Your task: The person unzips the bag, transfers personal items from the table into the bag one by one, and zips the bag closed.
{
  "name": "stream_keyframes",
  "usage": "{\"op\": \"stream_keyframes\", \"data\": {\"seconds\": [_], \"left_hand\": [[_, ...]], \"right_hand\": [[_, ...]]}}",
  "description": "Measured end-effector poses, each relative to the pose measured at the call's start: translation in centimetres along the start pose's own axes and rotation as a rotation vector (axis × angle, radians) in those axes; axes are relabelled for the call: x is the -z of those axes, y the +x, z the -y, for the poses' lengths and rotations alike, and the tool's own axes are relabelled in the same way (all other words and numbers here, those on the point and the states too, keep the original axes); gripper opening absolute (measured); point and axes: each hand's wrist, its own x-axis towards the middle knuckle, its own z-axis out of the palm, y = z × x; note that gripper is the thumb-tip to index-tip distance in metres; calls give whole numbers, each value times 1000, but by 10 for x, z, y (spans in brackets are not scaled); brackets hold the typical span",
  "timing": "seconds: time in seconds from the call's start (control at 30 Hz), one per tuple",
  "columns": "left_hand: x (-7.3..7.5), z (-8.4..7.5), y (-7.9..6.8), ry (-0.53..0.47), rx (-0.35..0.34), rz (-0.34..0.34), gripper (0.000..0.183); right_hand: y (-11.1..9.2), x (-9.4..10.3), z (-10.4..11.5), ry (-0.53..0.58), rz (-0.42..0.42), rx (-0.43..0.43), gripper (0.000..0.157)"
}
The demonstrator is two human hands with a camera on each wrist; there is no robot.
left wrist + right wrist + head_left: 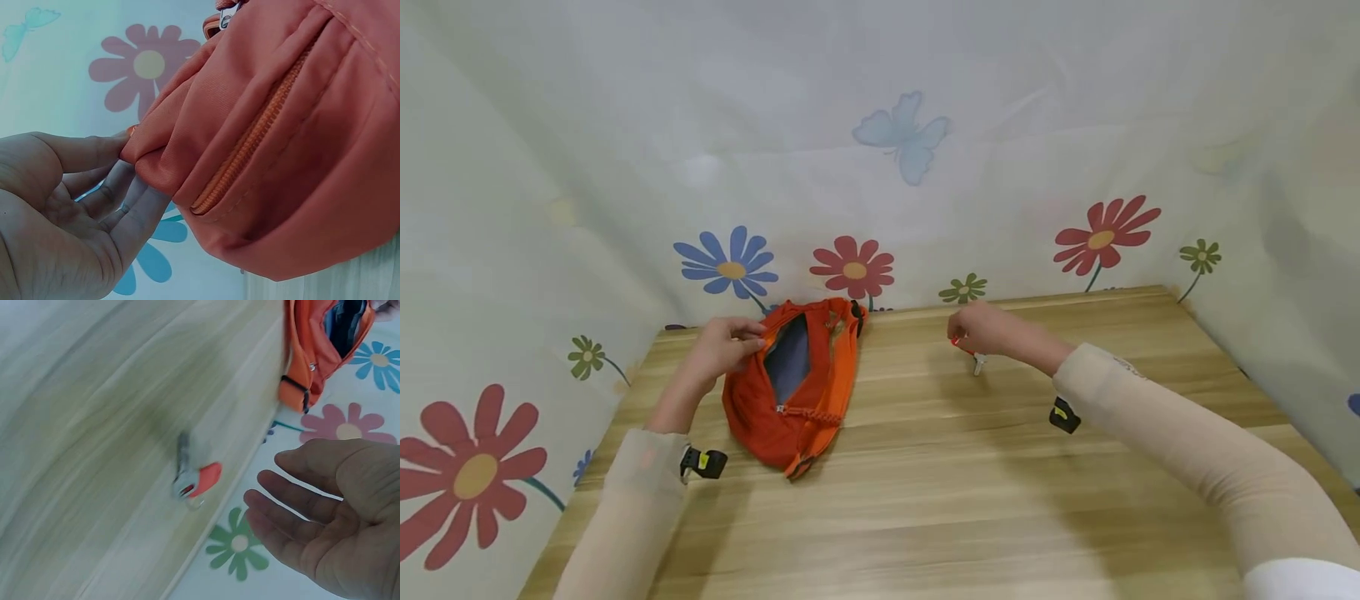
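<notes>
An orange-red waist bag stands on the table, its main pocket gaping and showing a grey lining. My left hand pinches the fabric at the bag's left edge between thumb and fingers; the left wrist view shows the bunched cloth beside an orange zipper. To the right of the bag, my right hand hovers with loosely bent fingers. A silver key with a red tag is just by it, apart from the fingers in the right wrist view. Whether the key touches the table I cannot tell.
The wood-grain table ends at the back against a white wall covering printed with flowers and a butterfly. Similar covering closes off both sides. Black wrist cameras sit on both sleeves.
</notes>
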Motion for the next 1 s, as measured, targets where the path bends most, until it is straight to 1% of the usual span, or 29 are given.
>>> {"op": "stream_keyframes", "data": {"seconds": [0.07,0.13,0.3,0.43,0.53,0.63,0.73,0.87,0.93,1.0], "left_hand": [[2,0,-2,1,2,-8,32],[3,-1,-2,-2,1,-13,32],[5,-5,1,-6,2,-16,32],[5,-7,4,-14,-24,-35,31],[3,-6,4,-16,-31,-21,31],[1,-4,0,-7,-8,-3,31],[1,-2,-2,-1,-7,-10,30],[1,0,-2,-3,-22,-14,30],[2,1,-2,-1,-14,-10,30],[2,2,-2,-1,-3,-7,31]], "right_hand": [[-1,1,-4,-11,-22,21,17],[-3,3,-9,-22,-31,22,16],[-4,10,-20,-52,-17,25,20],[-4,12,-27,-47,-10,21,25],[-4,6,-33,-33,22,11,30],[-2,-4,-38,-21,70,10,34],[3,-10,-41,-29,71,1,36],[6,-13,-41,-39,67,-65,37],[8,-14,-40,-42,82,-88,37],[9,-17,-41,-49,91,-89,37]]}}
